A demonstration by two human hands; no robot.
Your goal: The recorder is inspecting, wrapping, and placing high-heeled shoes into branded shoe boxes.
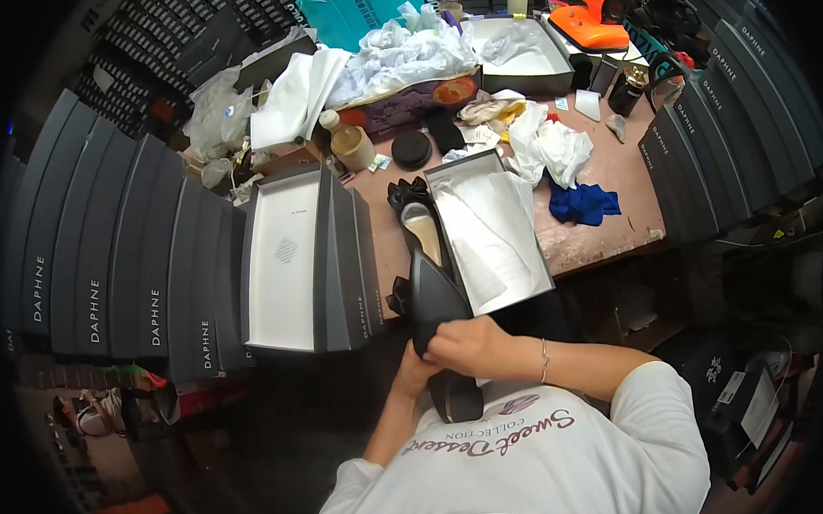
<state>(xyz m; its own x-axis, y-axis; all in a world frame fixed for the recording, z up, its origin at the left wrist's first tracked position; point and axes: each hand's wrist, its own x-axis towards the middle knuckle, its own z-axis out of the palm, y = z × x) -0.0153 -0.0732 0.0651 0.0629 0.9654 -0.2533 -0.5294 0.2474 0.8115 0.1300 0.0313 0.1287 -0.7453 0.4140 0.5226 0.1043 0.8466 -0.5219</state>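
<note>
Close to my body I hold a black high-heeled shoe [439,299], its sole turned up and its heel end toward me. My left hand [413,375] grips the shoe's arch from the left side. My right hand [467,345] is closed at the same spot, fingertips pinched against the shoe; anything small between them is hidden. Just beyond, a second black shoe [422,223] with a pale insole and a dark bow lies on the table. Beside it stands an open grey shoebox [542,284] lined with white tissue paper [485,232].
An upright white-lined box lid [285,253] and a row of dark shoeboxes [140,247] stand left. More shoeboxes [738,132] are stacked right. On the table lie a plastic bottle [350,146], a round black tin [412,150], a blue cloth [584,204] and crumpled white paper [556,153].
</note>
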